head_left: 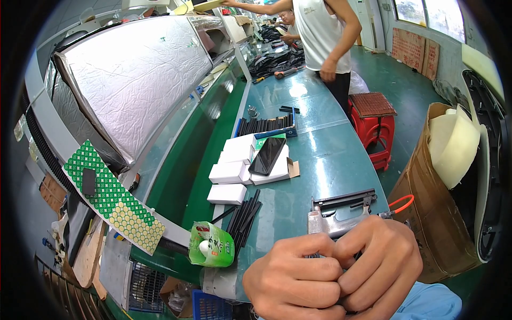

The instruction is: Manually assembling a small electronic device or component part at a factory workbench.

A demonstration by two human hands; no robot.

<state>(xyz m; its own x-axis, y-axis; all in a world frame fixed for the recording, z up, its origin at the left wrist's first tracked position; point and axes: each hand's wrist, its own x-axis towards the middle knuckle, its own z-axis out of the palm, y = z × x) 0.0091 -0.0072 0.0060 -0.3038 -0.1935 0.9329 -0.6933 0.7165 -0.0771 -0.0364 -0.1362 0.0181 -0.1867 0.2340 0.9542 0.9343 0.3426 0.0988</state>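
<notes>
My left hand and my right hand meet knuckle to knuckle above the near end of the green table. Both are closed, fingers curled in. A sliver of something dark shows between them, but the fingers hide what it is. Just beyond my hands lies a metal air staple gun with an orange hose at its right end; neither hand visibly grips it. To the left are a bundle of black strips and a green plastic packet with something white inside.
White boxes stand mid-table, a black phone on one. Behind them a blue tray holds more black strips. A green conveyor belt runs along the left. Right are a cardboard box and red stool; a co-worker stands beyond.
</notes>
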